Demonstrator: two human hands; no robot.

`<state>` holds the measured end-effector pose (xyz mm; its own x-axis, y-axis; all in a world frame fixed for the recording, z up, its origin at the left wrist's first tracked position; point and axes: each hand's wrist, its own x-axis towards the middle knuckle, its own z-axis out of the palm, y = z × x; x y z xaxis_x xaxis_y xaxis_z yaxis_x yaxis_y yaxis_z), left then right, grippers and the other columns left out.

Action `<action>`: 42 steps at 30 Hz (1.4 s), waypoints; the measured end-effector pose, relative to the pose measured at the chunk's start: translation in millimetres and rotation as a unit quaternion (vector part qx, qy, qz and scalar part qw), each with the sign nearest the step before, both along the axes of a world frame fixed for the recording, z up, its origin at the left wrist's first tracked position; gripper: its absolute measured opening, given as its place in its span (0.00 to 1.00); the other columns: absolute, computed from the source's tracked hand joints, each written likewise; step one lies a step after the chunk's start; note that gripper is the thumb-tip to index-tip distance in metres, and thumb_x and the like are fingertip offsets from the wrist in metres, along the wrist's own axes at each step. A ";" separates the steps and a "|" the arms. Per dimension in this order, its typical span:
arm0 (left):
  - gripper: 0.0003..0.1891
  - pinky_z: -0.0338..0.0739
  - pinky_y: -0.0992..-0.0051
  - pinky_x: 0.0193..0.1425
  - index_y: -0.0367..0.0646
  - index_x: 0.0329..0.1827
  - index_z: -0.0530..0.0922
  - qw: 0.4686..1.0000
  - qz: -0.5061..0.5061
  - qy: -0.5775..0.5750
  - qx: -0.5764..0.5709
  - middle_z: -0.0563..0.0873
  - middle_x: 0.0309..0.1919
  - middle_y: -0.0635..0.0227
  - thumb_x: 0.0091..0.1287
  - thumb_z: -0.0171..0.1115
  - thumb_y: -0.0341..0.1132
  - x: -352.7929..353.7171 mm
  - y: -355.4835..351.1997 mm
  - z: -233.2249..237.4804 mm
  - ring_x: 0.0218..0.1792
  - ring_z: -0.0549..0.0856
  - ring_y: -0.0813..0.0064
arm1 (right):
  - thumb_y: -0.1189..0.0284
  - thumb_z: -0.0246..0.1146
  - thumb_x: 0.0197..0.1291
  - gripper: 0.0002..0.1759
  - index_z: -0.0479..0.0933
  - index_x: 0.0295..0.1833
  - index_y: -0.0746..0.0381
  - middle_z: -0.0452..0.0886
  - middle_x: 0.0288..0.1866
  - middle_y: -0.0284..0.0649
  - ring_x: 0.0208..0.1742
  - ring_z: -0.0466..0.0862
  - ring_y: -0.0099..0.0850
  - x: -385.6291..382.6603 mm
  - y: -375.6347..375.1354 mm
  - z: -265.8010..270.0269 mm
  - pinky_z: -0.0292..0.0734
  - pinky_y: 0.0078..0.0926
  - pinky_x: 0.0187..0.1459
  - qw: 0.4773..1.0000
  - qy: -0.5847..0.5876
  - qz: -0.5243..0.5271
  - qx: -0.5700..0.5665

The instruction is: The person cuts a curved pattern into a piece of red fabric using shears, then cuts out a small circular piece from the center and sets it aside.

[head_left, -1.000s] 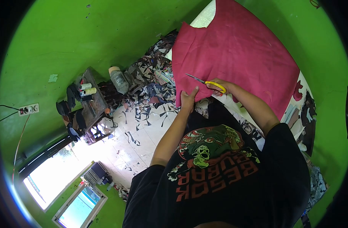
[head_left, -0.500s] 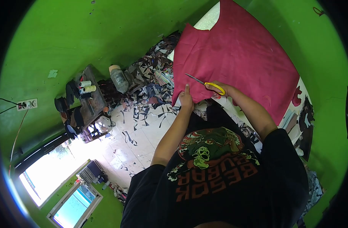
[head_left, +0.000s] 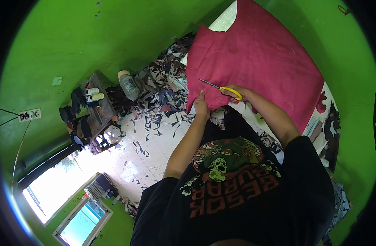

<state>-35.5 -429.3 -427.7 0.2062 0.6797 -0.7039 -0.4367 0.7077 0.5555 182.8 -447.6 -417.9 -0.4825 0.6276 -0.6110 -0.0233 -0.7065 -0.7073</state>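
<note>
A large dark red sheet (head_left: 257,53) covers most of a pale surface (head_left: 225,21) at the upper right. My left hand (head_left: 201,107) pinches the sheet's near edge, thumb on top and pointing away from me. In my right hand (head_left: 237,93) are scissors with yellow handles (head_left: 233,92). Their metal blades lie over the red sheet, pointing up and left past my left thumb, and look closed. The fingers of my right hand are partly hidden by the handles.
Dark scraps (head_left: 167,69) lie heaped along the wall and scattered over the tiled floor (head_left: 155,143). At the left stands a small wooden table (head_left: 102,110) with thread spools (head_left: 94,97). More scraps (head_left: 332,131) are at the right edge.
The scissors and my right hand have shifted very slightly left and up. My left hand keeps its hold on the sheet.
</note>
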 end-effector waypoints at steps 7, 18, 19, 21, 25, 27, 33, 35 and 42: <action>0.21 0.81 0.64 0.59 0.35 0.54 0.76 0.999 -0.017 0.026 -0.012 0.84 0.52 0.57 0.74 0.59 0.48 -2.5 -0.9 1.2 0.51 0.86 0.65 | 0.34 0.61 0.60 0.31 0.68 0.30 0.52 0.59 0.16 0.25 0.14 0.65 0.17 -1.0 13.1 9.9 0.61 0.20 0.17 0.999 -0.035 0.017 -0.016; 0.22 0.80 0.62 0.63 0.36 0.59 0.75 0.998 -0.024 -0.026 -0.047 0.84 0.57 0.57 0.75 0.58 0.48 -2.4 -0.5 7.5 0.56 0.85 0.64 | 0.40 0.65 0.62 0.26 0.69 0.33 0.51 0.63 0.18 0.23 0.14 0.64 0.16 -3.2 23.5 10.7 0.61 0.18 0.16 0.998 -0.045 0.033 -0.017; 0.23 0.79 0.62 0.63 0.37 0.60 0.75 0.998 -0.025 -0.026 -0.049 0.83 0.57 0.57 0.76 0.57 0.48 -2.1 -0.1 9.0 0.56 0.85 0.64 | 0.42 0.67 0.62 0.25 0.70 0.33 0.51 0.63 0.19 0.23 0.14 0.64 0.15 -2.8 23.5 9.6 0.61 0.17 0.16 0.998 -0.045 0.036 -0.011; 0.23 0.79 0.62 0.64 0.37 0.61 0.74 0.998 -0.028 -0.025 -0.052 0.83 0.58 0.58 0.76 0.57 0.48 -1.9 -0.5 9.9 0.56 0.85 0.64 | 0.43 0.69 0.61 0.24 0.71 0.34 0.51 0.64 0.19 0.22 0.14 0.64 0.15 -4.8 22.1 8.0 0.61 0.18 0.16 0.998 -0.047 0.031 -0.012; 0.26 0.77 0.60 0.68 0.38 0.66 0.70 0.997 -0.010 -0.050 -0.063 0.81 0.61 0.57 0.77 0.55 0.49 0.0 -0.4 11.7 0.60 0.83 0.62 | 0.50 0.72 0.61 0.21 0.76 0.43 0.55 0.70 0.23 0.22 0.17 0.67 0.14 -1.0 18.2 10.7 0.62 0.17 0.19 0.996 -0.064 0.066 0.010; 0.27 0.76 0.58 0.70 0.38 0.68 0.69 0.995 0.003 -0.075 -0.064 0.80 0.63 0.57 0.77 0.55 0.50 -0.6 -0.6 9.8 0.61 0.82 0.61 | 0.50 0.72 0.60 0.25 0.78 0.49 0.58 0.73 0.26 0.24 0.22 0.71 0.15 8.2 13.0 19.1 0.66 0.18 0.24 0.992 -0.100 0.069 0.037; 0.29 0.67 0.53 0.76 0.41 0.72 0.66 0.982 0.000 -0.175 -0.066 0.75 0.70 0.58 0.79 0.45 0.54 -0.8 2.1 11.4 0.69 0.76 0.58 | 0.64 0.75 0.59 0.29 0.76 0.61 0.66 0.81 0.37 0.30 0.38 0.80 0.17 37.2 -36.6 -3.8 0.77 0.20 0.41 0.996 -0.056 0.019 0.063; 0.28 0.67 0.51 0.75 0.45 0.74 0.66 0.964 0.075 -0.242 -0.077 0.74 0.71 0.57 0.80 0.42 0.54 -1.7 5.9 20.9 0.70 0.75 0.57 | 0.70 0.75 0.59 0.27 0.75 0.61 0.66 0.82 0.37 0.30 0.38 0.81 0.17 43.0 -57.3 -3.5 0.78 0.19 0.43 0.995 -0.021 -0.002 0.100; 0.23 0.70 0.52 0.73 0.49 0.71 0.68 0.979 -0.055 -0.150 -0.126 0.77 0.68 0.60 0.79 0.49 0.49 -1.3 0.1 -13.2 0.69 0.76 0.60 | 0.75 0.72 0.60 0.22 0.71 0.57 0.63 0.87 0.47 0.43 0.28 0.80 0.16 19.9 -118.6 10.2 0.74 0.14 0.25 0.958 -0.009 -0.287 -0.008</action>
<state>-36.8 -429.2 -440.9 0.4909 0.4550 -0.7430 -0.4673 0.8573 0.2162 202.7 -566.2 -407.7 -0.0502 0.7761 -0.6286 -0.3983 -0.5927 -0.7000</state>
